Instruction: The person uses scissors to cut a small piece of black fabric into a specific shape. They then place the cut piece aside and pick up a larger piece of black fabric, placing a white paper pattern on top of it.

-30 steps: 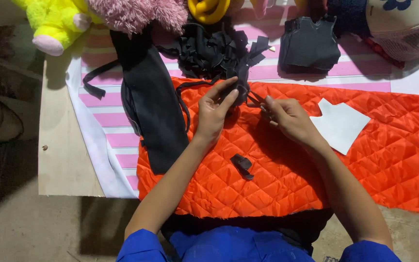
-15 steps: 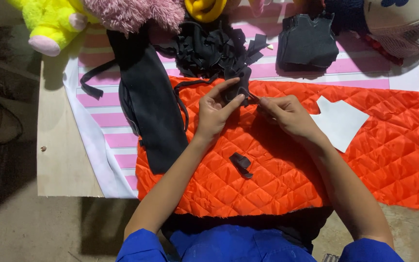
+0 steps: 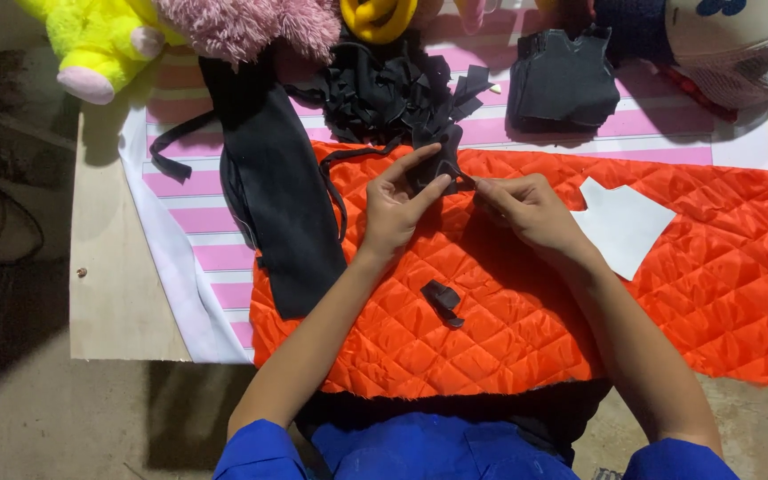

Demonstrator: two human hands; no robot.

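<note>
Pale wooden board (image 3: 117,293) serves as your work surface, with a pink-and-white striped cloth (image 3: 197,240) spread over it and bare concrete floor showing at the near edge. Over the cloth lies a large sheet of orange quilted fabric (image 3: 508,329), reaching from the middle of the board out past the right side.

Your left hand (image 3: 397,209) sits at the far edge of the orange fabric, thumb and forefinger pinched on a small black fabric piece (image 3: 437,169), the remaining fingers loosely extended. Your right hand (image 3: 526,209) is just beside it to the right, fingertips closed on the same black piece from the other side. Both hands rest low over the orange quilting.

Near your forearms, a second small black scrap (image 3: 444,302) lies loose on the orange fabric, apart from both hands. A white paper cut-out (image 3: 624,222) lies on the orange sheet just right of your right hand.

On the far side, a heap of black fabric strips (image 3: 384,89) touches the piece you hold. A long black panel (image 3: 273,196) runs along the left edge of the orange sheet. A stack of cut black pieces (image 3: 562,80) sits far right. Plush toys, one yellow (image 3: 91,36) and one pink (image 3: 251,27), line the far left edge.
</note>
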